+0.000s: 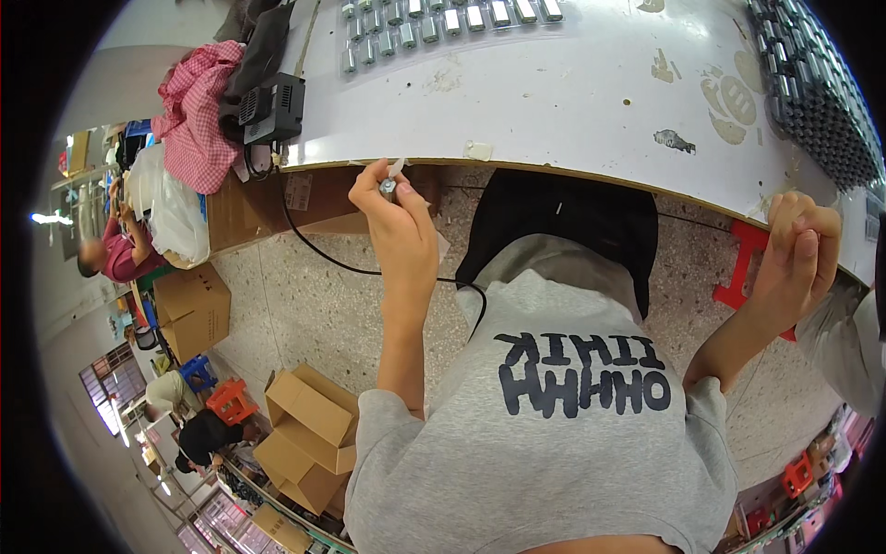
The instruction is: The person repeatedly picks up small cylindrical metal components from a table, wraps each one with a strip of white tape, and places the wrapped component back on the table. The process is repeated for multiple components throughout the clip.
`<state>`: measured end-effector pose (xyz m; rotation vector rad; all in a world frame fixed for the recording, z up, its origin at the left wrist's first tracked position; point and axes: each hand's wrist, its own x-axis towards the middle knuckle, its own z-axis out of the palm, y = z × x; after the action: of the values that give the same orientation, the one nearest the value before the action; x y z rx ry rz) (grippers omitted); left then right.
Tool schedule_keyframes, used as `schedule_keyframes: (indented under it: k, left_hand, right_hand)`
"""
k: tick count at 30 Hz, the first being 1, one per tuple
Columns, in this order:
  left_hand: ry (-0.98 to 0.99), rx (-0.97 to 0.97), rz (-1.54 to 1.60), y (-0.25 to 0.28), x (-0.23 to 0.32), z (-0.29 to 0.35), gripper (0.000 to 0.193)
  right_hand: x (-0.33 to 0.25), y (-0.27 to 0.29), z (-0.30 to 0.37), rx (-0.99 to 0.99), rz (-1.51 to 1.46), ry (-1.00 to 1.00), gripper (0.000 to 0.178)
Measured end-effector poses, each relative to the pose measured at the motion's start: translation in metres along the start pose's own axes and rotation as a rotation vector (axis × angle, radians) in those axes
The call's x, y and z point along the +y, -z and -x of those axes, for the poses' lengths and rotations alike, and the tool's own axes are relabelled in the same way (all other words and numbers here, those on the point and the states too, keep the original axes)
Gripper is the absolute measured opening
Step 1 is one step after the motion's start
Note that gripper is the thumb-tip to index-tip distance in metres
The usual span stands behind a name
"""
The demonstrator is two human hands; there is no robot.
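Note:
My left hand is closed around a small silver metal cylinder, just off the table's near edge. Its round end shows between thumb and fingers, and a bit of white film or paper sticks up beside it. Over at the right end of the table edge, my right hand has its fingers curled together; whatever they hold, if anything, is hidden. Nearest to that hand is a big stack of metal cylinders. At the far side, similar silver cylinders stand in rows on a clear plastic tray.
A black power adapter box sits at the table's left, its cable hanging across to my lap. Beside it lies a pink checked cloth. Open cardboard boxes and a red stool stand on the floor. Several people work nearby.

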<state>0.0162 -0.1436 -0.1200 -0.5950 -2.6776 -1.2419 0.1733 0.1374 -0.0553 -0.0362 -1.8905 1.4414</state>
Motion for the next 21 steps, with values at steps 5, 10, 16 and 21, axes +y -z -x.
schedule_keyframes:
  k: [5,10,16,21]
  left_hand:
    - [-0.146,0.12,-0.296,0.003,-0.006,-0.015,0.016]
    - [-0.135,0.223,-0.181,-0.003,-0.014,-0.018,0.014]
    - [-0.16,0.135,-0.292,-0.008,-0.015,-0.017,0.012]
    - [-0.226,0.009,-0.476,0.004,-0.006,-0.018,0.013]
  right_hand:
    - [0.004,-0.004,-0.001,0.001,-0.001,-0.005,0.017]
    - [0.007,-0.004,-0.001,0.002,-0.015,-0.005,0.018]
    - [0.011,-0.004,-0.001,-0.002,-0.015,-0.008,0.018]
    - [0.012,-0.006,-0.003,0.007,-0.022,-0.016,0.018]
